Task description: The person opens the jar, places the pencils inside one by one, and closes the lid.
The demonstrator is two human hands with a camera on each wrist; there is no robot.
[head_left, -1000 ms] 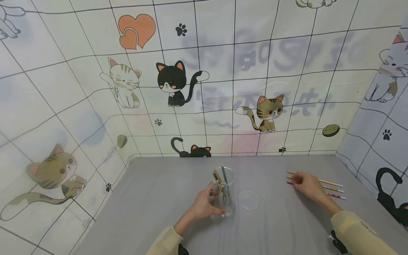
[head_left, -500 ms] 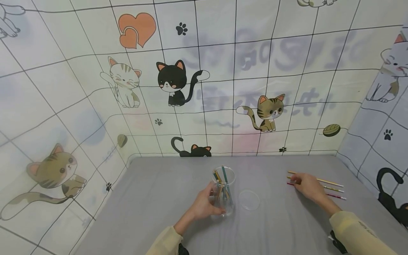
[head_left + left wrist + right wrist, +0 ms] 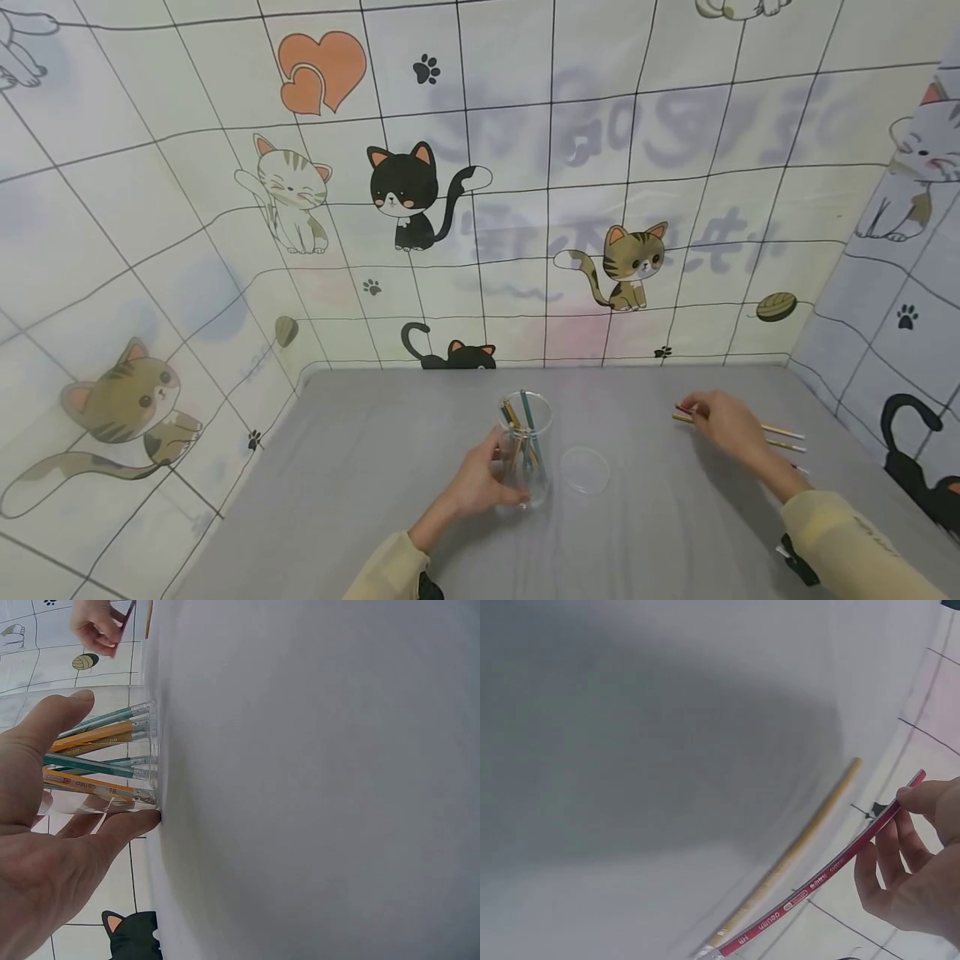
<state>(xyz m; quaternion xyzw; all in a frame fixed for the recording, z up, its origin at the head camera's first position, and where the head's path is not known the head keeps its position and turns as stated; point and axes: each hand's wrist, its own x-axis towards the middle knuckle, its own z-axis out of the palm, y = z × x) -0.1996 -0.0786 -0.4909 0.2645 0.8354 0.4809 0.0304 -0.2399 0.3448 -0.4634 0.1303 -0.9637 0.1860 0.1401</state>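
My left hand (image 3: pixel 476 479) grips a clear jar (image 3: pixel 538 482) low on its side; the jar stands upright on the grey table. Teal and yellow pencils (image 3: pixel 94 739) lean inside it, eraser ends down against the base in the left wrist view. Over on the right, my right hand (image 3: pixel 723 425) pinches a red pencil (image 3: pixel 817 877) near one end between thumb and fingers. That pencil is raised off the table at the pinched end. Below the hand lie a yellow pencil (image 3: pixel 783 431) and another light-coloured pencil (image 3: pixel 787 446), both partly hidden behind it.
A clear round lid (image 3: pixel 586 471) lies flat just right of the jar. The grey table (image 3: pixel 390 433) ends at a cloth wall (image 3: pixel 517 317) printed with cats and grid lines. A small dark object (image 3: pixel 797 560) shows at the right sleeve (image 3: pixel 840 533).
My right hand has pinched the red pencil and lifted it from beside the other two, moving slightly up and away. The left hand and jar have stayed put.
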